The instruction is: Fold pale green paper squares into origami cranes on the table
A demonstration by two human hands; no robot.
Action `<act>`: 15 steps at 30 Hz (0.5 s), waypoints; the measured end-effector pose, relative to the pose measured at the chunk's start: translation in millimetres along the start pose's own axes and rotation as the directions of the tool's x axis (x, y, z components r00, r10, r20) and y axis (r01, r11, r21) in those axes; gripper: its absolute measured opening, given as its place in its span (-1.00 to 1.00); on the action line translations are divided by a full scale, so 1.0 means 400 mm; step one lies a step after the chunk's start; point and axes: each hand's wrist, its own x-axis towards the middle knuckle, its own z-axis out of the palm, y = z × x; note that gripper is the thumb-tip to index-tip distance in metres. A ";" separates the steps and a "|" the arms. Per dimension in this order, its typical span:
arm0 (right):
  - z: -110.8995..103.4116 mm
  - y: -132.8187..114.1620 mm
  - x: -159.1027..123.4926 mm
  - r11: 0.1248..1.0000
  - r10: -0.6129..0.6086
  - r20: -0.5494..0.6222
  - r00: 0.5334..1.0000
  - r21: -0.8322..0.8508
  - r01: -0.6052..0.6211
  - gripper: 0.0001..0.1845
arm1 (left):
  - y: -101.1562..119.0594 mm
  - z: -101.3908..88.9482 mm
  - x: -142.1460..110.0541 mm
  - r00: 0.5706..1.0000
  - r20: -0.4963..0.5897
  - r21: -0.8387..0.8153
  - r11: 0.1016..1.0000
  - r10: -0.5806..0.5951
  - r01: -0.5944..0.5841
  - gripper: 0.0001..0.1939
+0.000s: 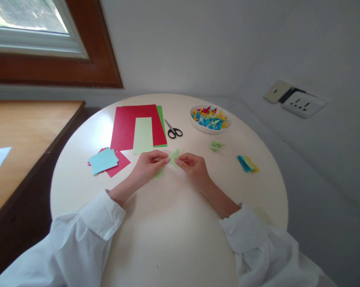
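Note:
Between both hands, just above the white table, is a small folded piece of light green paper [174,158]. My left hand [151,163] pinches its left edge between thumb and fingers. The thumb and forefinger of my right hand [193,165] are closed on its right side. Another light green paper piece [159,174] lies on the table, partly covered by my left hand. Just beyond that hand a light green strip [143,135] rests across a large red sheet [122,125]. Black-handled scissors [175,132] lie beyond the paper I hold.
A white dish [209,129] of folded paper cranes stands at the back right of the round table [168,247]. Nearer are a few green folded pieces [217,146] and a small blue and yellow paper stack [248,164]. Light blue squares [103,160] lie over red ones on the left.

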 end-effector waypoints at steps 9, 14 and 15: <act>0.004 0.002 -0.002 0.999 -0.034 0.049 0.998 -0.039 0.036 -0.81 | 0.005 0.002 -0.006 0.999 0.039 0.072 0.997 0.001 -0.003 -0.73; 0.006 0.004 0.000 0.999 -0.025 0.033 0.999 -0.034 0.026 -0.83 | -0.001 0.000 -0.004 0.998 0.061 0.096 0.995 0.017 -0.023 -0.72; 0.007 0.004 0.000 0.999 -0.023 0.035 0.999 -0.031 0.024 -0.83 | -0.002 0.001 -0.003 0.998 0.065 0.099 0.995 0.022 -0.028 -0.73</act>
